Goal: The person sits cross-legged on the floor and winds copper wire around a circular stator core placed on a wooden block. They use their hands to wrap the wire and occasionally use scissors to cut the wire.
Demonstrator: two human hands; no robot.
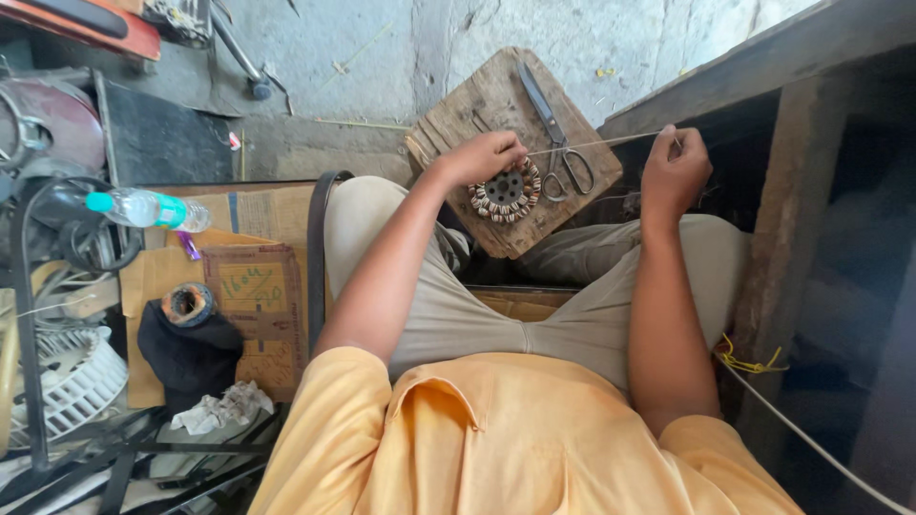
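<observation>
Thread (596,141) runs taut from the wound stator (505,190) on the wooden board (458,119). Left hand (489,155) presses closed fingers on the stator's rim; right hand (676,164) pinches the thread. Stator looks heavy, rigid; thread thin, limp, snappable.

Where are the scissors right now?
In the head view, the scissors lie on the wooden board, just right of the round wound coil, between the left hand and right hand.

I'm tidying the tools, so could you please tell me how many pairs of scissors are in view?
1: the scissors lie on the wooden board, just right of the wound coil ring. Others may be hidden in the clutter.
</observation>
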